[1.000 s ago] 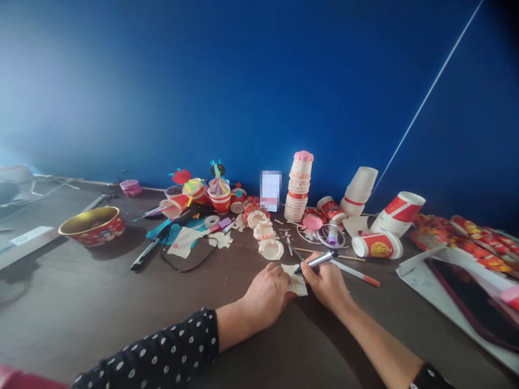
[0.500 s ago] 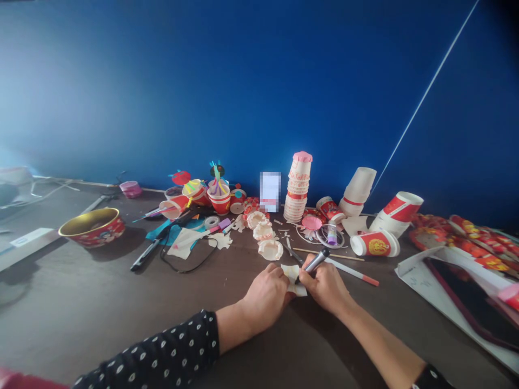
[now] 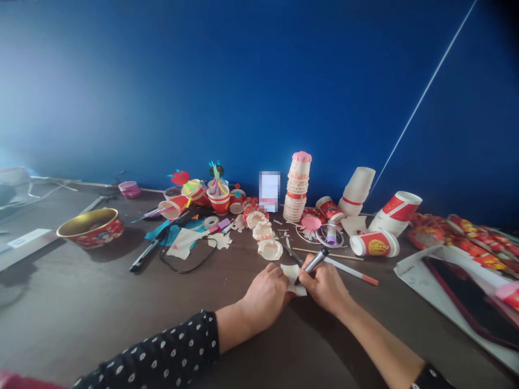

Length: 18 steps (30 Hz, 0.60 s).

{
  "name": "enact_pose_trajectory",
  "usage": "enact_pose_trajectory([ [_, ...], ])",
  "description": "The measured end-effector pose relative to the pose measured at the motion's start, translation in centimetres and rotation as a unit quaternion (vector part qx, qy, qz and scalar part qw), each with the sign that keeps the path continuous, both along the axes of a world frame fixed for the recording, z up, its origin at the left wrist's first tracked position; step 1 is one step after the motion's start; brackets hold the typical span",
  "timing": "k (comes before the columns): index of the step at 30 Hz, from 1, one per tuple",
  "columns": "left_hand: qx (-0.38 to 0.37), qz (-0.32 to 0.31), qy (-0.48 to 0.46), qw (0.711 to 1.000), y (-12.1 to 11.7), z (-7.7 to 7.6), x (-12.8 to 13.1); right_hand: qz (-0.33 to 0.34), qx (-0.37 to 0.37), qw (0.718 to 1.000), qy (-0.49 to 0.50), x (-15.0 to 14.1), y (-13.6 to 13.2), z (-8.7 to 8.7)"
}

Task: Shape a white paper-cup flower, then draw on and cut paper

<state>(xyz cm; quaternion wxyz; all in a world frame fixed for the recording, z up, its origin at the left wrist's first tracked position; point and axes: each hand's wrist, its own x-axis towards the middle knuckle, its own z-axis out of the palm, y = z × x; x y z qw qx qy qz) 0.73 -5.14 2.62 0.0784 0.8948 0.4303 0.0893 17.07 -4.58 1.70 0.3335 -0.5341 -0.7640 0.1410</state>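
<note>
My left hand [image 3: 265, 294] is closed on the left edge of a small whitish paper piece [image 3: 292, 274], its fingers pressed on it. In my right hand [image 3: 326, 283] is a grey marker pen [image 3: 314, 263], gripped like a writing tool and tilted, its lower end at the paper piece. The pen's tip and any mark under it are partly hidden by my fingers. Just beyond the hands lie scissors [image 3: 292, 252], a thin wooden stick [image 3: 328, 254] and a white pen with an orange end [image 3: 352, 272]. Cut cup pieces [image 3: 270, 249] lie beyond my left hand.
A tall stack of paper cups [image 3: 295, 200] stands near the blue wall. More paper cups [image 3: 375, 243] are to the right, beside a white tray [image 3: 409, 270] holding a dark phone [image 3: 466, 294]. On the left are a red-and-gold bowl [image 3: 93, 232], decorated cups [image 3: 219, 202] and another marker [image 3: 144, 256].
The view has shifted very slightly. Both hands keep their hold on the paper piece and the marker pen, with hardly any visible movement.
</note>
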Motion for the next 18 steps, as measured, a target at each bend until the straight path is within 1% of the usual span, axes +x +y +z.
enact_pose_trajectory([
  [3,0.001,0.000,-0.011,1.000,0.0,-0.2,-0.1,-0.001,-0.002,1.000,0.025,0.2,0.0,-0.2],
  [5,0.001,0.001,-0.022,1.000,0.1,-0.3,-0.2,-0.017,-0.006,0.997,0.080,0.4,0.1,-0.3],
  [7,0.002,0.001,-0.036,0.999,0.3,-0.5,-0.4,-0.033,-0.008,0.988,0.150,0.6,0.2,-0.4],
  [9,0.001,0.001,-0.052,0.999,0.5,-0.7,-0.5,-0.038,-0.003,0.980,0.194,0.8,0.4,-0.4],
  [11,0.004,0.003,-0.074,0.997,0.6,-0.9,-0.7,-0.030,0.003,0.982,0.188,0.8,0.4,-0.3],
  [14,0.016,0.011,-0.124,0.992,0.8,-1.1,-0.8,-0.028,0.017,0.990,0.134,0.9,0.3,-0.1],
  [18,0.038,0.018,-0.175,0.984,0.8,-0.9,-0.8,0.002,0.070,0.995,0.071,0.9,0.0,0.2],
])
